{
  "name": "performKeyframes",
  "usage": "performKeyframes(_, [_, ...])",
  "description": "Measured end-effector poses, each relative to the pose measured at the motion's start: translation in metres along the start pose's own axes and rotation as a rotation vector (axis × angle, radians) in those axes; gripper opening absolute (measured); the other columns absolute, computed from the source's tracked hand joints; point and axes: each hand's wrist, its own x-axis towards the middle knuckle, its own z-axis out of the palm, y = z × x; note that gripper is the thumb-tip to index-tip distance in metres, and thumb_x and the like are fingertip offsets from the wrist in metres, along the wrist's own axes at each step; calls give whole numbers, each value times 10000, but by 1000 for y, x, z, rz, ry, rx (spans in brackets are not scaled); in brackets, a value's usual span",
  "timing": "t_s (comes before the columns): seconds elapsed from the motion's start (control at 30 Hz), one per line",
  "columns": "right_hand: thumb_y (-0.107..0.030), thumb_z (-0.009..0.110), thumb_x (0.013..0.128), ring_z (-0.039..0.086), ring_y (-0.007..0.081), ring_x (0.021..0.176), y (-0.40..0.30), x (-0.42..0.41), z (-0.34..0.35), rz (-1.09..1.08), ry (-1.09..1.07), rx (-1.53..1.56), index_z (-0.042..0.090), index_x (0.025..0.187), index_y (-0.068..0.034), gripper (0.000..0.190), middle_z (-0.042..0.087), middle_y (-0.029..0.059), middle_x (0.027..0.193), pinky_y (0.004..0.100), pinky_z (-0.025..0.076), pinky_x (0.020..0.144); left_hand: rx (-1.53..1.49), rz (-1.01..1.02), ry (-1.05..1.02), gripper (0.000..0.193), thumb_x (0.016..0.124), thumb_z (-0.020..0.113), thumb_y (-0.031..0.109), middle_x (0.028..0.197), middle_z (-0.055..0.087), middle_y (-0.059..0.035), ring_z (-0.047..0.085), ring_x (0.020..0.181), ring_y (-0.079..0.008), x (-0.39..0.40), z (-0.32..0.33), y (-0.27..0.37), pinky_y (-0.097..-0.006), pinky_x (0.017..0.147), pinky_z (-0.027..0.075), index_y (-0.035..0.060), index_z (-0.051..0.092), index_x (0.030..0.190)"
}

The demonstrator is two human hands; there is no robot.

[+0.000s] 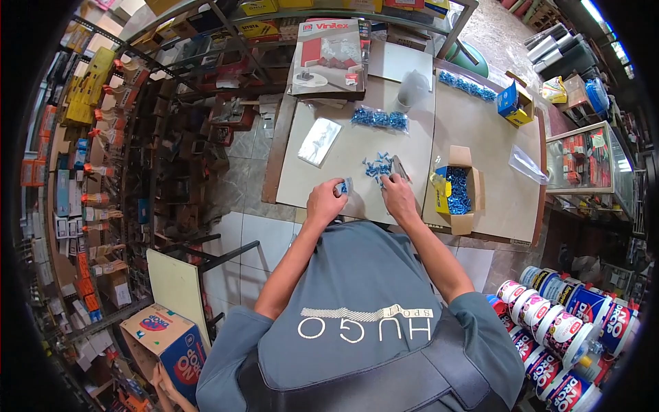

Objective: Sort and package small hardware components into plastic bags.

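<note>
My left hand [329, 198] holds a small clear plastic bag [346, 185] with some blue pieces in it, near the table's front edge. To its right, my right hand [396, 194] has its fingertips at the near side of a loose pile of small blue screw-like fasteners [377, 166]. Beside the pile lies a metal tool [399, 167], partly hidden by that hand. An open cardboard box [458, 190] full of the same blue pieces stands farther right. Filled clear bags [380, 119] lie beyond the pile, and a stack of flat clear bags [319, 141] lies at the left.
The wooden table [489, 154] also bears a catalogue [329, 56], a blue and yellow box [515, 104], more filled bags [466, 86] and an empty-looking plastic bag [527, 165]. Shelving stands left; paint buckets [566, 329] lie at right. Another person's hands [163, 381] touch a carton [170, 345].
</note>
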Motion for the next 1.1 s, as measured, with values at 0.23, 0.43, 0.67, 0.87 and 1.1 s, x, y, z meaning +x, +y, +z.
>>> performKeyframes(0.23, [-58, 606, 911, 655, 355, 1048, 16, -10, 8, -116, -53, -49, 727, 1137, -108, 261, 658, 143, 1053, 452, 543, 911, -8, 0, -11, 482, 758, 712, 232, 873, 743, -172, 731, 821, -377, 0, 2, 2, -438, 776, 577, 92, 745, 1217])
performKeyframes(0.43, [-71, 610, 917, 675, 355, 1038, 24, -8, 9, -146, -53, -20, 718, 1074, -88, 191, 667, 149, 1015, 460, 541, 900, 3, 13, 5, 423, 781, 694, 209, 835, 740, -151, 726, 820, -367, 0, 4, 2, -453, 751, 574, 107, 754, 1188])
performKeyframes(0.67, [-101, 663, 939, 687, 368, 967, 19, -2, 4, -4, 14, 184, 703, 1066, -31, 150, 685, 168, 1007, 452, 553, 851, -11, -1, -1, 468, 768, 716, 230, 875, 740, -172, 731, 833, -376, -1, 4, -2, -439, 777, 575, 79, 735, 1211])
performKeyframes(0.87, [-116, 737, 941, 731, 188, 884, -11, 18, 11, 422, -105, 946, 723, 1152, 31, 257, 754, 126, 1017, 309, 572, 755, -3, -8, -24, 464, 769, 714, 235, 866, 737, -172, 729, 823, -373, 0, 1, 4, -442, 771, 577, 76, 736, 1204])
performKeyframes(1.1, [-113, 726, 955, 710, 149, 886, -72, 33, -15, 222, -305, 1152, 720, 1148, 42, 247, 765, 110, 1009, 304, 577, 788, -4, -4, -42, 435, 806, 774, 194, 862, 741, -160, 728, 836, -380, -2, 0, 6, -454, 764, 573, 79, 717, 1222])
